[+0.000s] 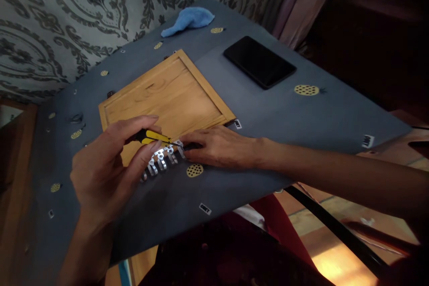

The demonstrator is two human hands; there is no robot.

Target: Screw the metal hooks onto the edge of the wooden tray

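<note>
A wooden panel [167, 94] with a raised frame lies on the grey-blue table. Along its near edge runs a row of silver metal hooks [161, 159]. My left hand [107, 165] is closed around a yellow-and-black screwdriver [154, 137], its shaft pointing right toward the endmost hook. Beside that tip, my right hand [217, 145] has its fingers closed at the right end of the hook row, against the panel's edge. A small dark piece shows between these fingers, too hidden to name. The screwdriver's exact contact point cannot be made out.
A black smartphone [259, 61] lies right of the panel. A crumpled blue cloth [189, 20] rests at the table's [268, 120] far edge, near a patterned wall [87, 13]. A small dark object [75, 118] lies on the left. The near table edge borders my lap.
</note>
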